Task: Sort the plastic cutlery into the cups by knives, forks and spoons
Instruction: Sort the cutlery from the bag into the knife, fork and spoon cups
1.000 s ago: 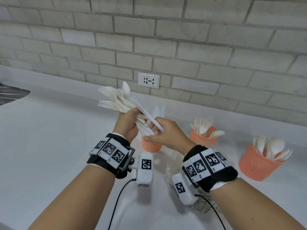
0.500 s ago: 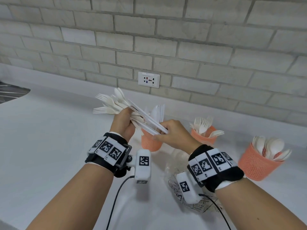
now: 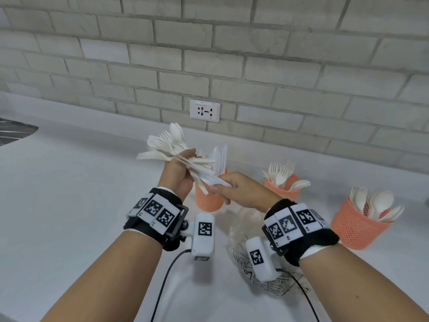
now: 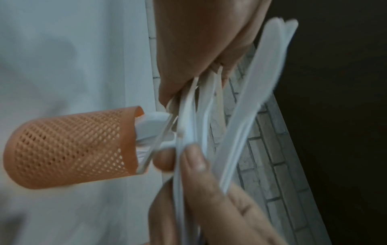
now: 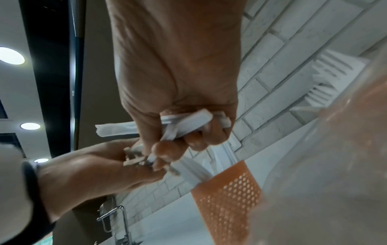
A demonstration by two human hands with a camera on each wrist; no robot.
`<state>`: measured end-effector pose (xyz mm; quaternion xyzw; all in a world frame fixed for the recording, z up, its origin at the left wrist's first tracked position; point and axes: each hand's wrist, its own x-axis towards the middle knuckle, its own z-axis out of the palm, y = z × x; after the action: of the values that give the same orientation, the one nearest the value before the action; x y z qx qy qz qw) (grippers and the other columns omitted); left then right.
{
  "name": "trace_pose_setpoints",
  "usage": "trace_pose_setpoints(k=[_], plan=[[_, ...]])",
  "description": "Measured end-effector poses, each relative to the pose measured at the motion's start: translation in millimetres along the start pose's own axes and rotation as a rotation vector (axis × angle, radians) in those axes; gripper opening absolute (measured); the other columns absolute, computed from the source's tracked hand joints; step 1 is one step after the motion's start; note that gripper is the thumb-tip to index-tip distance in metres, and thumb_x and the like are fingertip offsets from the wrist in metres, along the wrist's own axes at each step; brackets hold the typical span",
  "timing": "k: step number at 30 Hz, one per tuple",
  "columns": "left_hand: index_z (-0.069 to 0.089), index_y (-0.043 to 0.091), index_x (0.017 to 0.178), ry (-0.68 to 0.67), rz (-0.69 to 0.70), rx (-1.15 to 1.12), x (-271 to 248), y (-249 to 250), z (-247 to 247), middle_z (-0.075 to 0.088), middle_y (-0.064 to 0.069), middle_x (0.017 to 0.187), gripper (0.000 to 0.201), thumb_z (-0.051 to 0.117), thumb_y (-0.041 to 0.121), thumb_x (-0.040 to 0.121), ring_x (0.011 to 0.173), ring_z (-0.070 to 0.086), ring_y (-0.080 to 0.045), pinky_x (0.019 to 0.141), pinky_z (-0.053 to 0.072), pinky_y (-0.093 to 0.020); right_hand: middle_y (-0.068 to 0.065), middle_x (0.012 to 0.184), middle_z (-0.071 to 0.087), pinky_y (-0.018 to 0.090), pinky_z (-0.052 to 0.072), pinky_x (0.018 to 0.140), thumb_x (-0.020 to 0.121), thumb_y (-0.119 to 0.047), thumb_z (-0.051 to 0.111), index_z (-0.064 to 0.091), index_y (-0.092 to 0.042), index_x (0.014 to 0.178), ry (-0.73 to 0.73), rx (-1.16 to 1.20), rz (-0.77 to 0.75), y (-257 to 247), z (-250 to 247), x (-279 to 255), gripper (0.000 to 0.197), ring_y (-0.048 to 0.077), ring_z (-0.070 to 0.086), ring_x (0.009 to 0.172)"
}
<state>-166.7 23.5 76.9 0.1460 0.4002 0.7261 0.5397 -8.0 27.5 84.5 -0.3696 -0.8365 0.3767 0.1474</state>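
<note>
Right now the main risk, as I judge it, is the bundle slipping: the left hand (image 3: 178, 175) clenches a mixed bundle of cutlery (image 3: 173, 147) high above the worktop (image 3: 69, 194), handles fanned loosely below the fist, so a tug on one piece could drag its neighbours out and scatter them. A second risk is a wrong sort, since handles look alike and the head of the piece being pulled is buried among forks and spoons. The right hand (image 3: 239, 191) has its grip closed on several white handles (image 5: 186, 122), fingers curled round them and thumb pressing, just beside the left fist. Directly behind both hands stands the knife cup (image 3: 209, 198), knives upright inside; the fork cup (image 3: 284, 189) and the spoon cup (image 3: 357, 224) sit further right, well apart from the hands.
</note>
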Motion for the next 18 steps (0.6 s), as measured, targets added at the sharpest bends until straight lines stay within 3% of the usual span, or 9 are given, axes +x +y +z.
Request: trace_pose_setpoints(k=[3,5,6,8,12,14,18], plan=[[0.052,0.008,0.074,0.001,0.023,0.007,0.1,5.6,-8.8,0.059,-0.010,0.070,0.018,0.049,0.008,0.091,0.056,0.061,-0.018,0.041,0.049,-0.020,-0.005,0.058,0.050,0.024,0.036,0.066,0.096,-0.023,0.048,0.057,-0.018,0.074,-0.082,-0.041,0.042,8.3,-16.0,-5.1,0.025,0.007,0.044,0.055],[0.053,0.007,0.076,0.021,0.026,-0.032,2.8,6.1,-13.3,0.062,-0.006,0.058,0.015,0.050,0.006,0.091,0.050,0.063,-0.015,0.048,0.053,-0.023,-0.003,0.062,0.053,0.024,0.039,0.066,0.098,-0.020,0.045,0.059,-0.014,0.083,-0.169,0.007,0.083,14.7,-23.9,-7.2,0.021,0.008,0.048,0.056],[0.053,0.006,0.077,0.030,0.025,-0.035,4.0,5.2,-14.0,0.062,-0.004,0.054,0.015,0.050,0.004,0.091,0.046,0.063,-0.013,0.049,0.054,-0.024,0.000,0.065,0.055,0.025,0.042,0.065,0.098,-0.017,0.044,0.059,-0.012,0.088,-0.215,0.060,0.101,16.2,-24.9,-7.6,0.019,0.008,0.051,0.056],[0.054,0.004,0.082,0.037,0.034,-0.014,2.8,1.2,-9.2,0.061,-0.007,0.063,0.011,0.049,0.002,0.092,0.046,0.064,-0.012,0.050,0.055,-0.025,0.003,0.073,0.058,0.023,0.046,0.058,0.098,-0.012,0.042,0.055,-0.016,0.094,-0.273,0.171,0.117,14.6,-19.4,-6.2,0.015,0.008,0.055,0.056],[0.053,0.003,0.102,0.028,0.071,0.002,2.9,-6.2,-3.1,0.060,-0.010,0.079,0.012,0.048,0.000,0.092,0.064,0.064,-0.015,0.052,0.056,-0.022,0.004,0.068,0.047,0.021,0.040,0.045,0.098,-0.017,0.044,0.049,-0.025,0.096,-0.249,0.265,0.099,6.1,-0.3,-0.5,0.010,0.011,0.043,0.051],[0.053,0.004,0.093,0.042,0.083,-0.066,7.9,0.3,-8.8,0.060,-0.008,0.073,0.007,0.049,-0.001,0.092,0.054,0.065,-0.011,0.049,0.054,-0.020,0.001,0.065,0.043,0.019,0.039,0.044,0.099,-0.017,0.043,0.049,-0.024,0.090,-0.298,0.269,0.098,8.8,-3.2,-0.1,0.013,0.009,0.041,0.049],[0.050,0.008,0.075,0.104,0.161,-0.128,19.0,19.1,-28.0,0.058,0.003,0.043,0.019,0.048,0.000,0.092,0.042,0.058,-0.006,0.047,0.049,-0.019,0.001,0.067,0.050,0.020,0.045,0.051,0.097,-0.012,0.045,0.052,-0.021,0.088,-0.348,0.283,0.127,18.4,-27.4,-2.6,0.014,0.006,0.049,0.049]])
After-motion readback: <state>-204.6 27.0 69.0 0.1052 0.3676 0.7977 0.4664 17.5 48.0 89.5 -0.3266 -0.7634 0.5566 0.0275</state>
